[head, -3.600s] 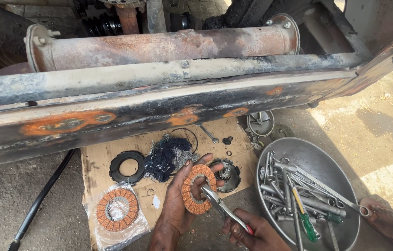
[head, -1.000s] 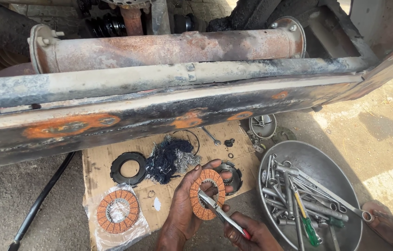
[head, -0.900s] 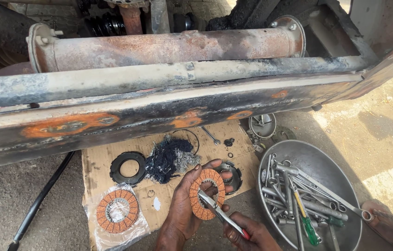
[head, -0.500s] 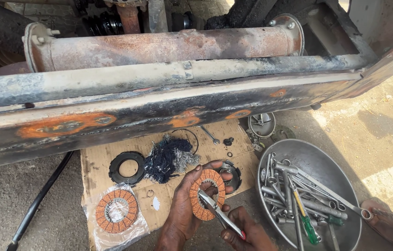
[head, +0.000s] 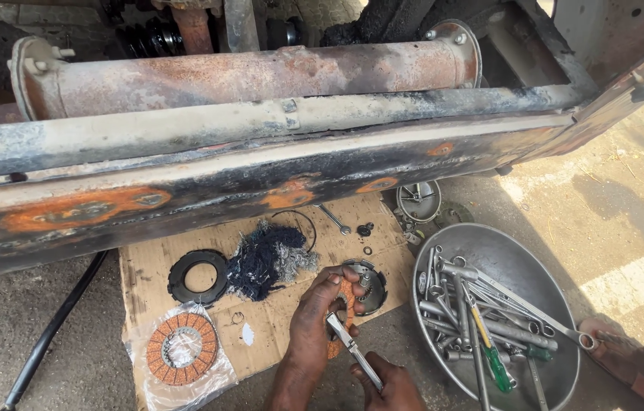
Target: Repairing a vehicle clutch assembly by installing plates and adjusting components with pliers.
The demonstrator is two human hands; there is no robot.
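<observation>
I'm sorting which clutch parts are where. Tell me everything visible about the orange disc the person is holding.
The orange disc is a ring-shaped friction plate with an orange-brown facing, seen almost edge-on and mostly hidden. It is held upright over the cardboard, near a dark round part. The left hand wraps around it from the left; the right hand holds pliers whose tip meets the disc. Its centre cannot be made out.

Orange clutch disc (head: pixel 345 301) edge-on, pliers (head: pixel 352 350) against it
</observation>
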